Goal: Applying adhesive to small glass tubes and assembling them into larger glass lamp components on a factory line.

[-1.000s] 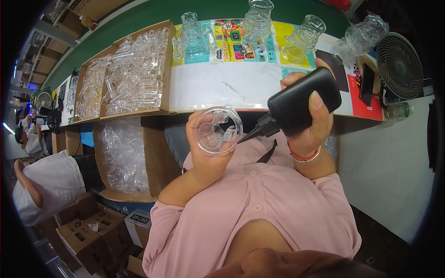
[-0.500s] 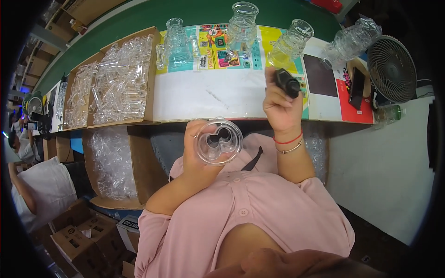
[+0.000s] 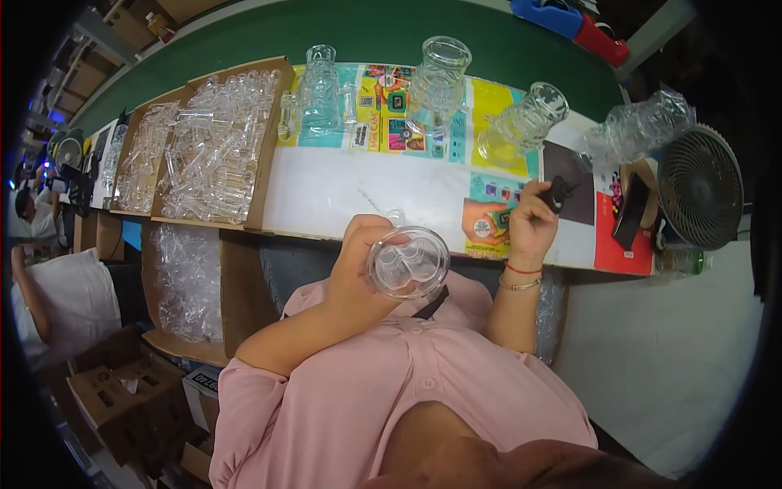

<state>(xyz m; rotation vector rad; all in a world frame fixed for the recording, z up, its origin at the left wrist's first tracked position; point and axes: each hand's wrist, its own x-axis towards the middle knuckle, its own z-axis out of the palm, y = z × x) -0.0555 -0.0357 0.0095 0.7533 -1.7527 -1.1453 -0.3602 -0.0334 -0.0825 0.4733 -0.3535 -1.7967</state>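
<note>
My left hand (image 3: 358, 265) is closed round a clear glass vessel (image 3: 410, 273), held in front of my chest. Its round rim faces up, and curved glass walls show inside. Over the front edge of the table, my right hand (image 3: 531, 222) pinches a small black tool (image 3: 560, 194) between thumb and fingers; its exact kind is hard to make out. Beyond my hands stand a tall clear glass piece (image 3: 319, 94), a wide-mouthed one (image 3: 438, 85) and a tilted one (image 3: 521, 126). Another glass piece (image 3: 643, 130), wrapped in clear plastic, lies to their right.
A cardboard tray (image 3: 259, 175) full of small glass parts sits at the left. At the right are a black fan (image 3: 699, 187) and a dark phone (image 3: 631, 212). Below the table, an open carton (image 3: 244, 285) holds plastic-wrapped pieces. A person in white (image 3: 69, 306) sits far left.
My right hand has lowered and moved right with the black tool, which is now turned differently. The glass vessel in my left hand has shifted slightly right and down. The whole view has tilted.
</note>
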